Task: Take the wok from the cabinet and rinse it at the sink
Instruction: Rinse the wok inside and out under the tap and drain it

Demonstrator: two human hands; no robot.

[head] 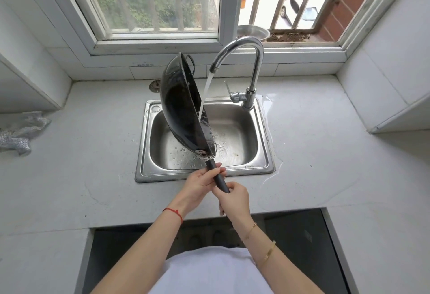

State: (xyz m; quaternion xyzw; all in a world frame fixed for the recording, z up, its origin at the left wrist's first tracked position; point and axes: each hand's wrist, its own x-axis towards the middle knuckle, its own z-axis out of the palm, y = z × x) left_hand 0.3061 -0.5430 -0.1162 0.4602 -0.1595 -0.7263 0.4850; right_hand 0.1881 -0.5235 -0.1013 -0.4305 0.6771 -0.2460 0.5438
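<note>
Head view: the steel sink is set in the grey table, with bare table on both sides and the faucet at the far right rim. The black wok stands on edge over the sink, its handle pointing near and its long axis running near to far. Water falls on its wet inside. The left hand and right hand both grip the handle.

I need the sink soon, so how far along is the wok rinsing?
Done: the wok is out of the cabinet and at the sink. In hand: the left hand and right hand both grip its handle, tilting it on edge over the basin while the tap runs water onto its inner side. Left: finishing the rinse and shutting off the tap.
</note>
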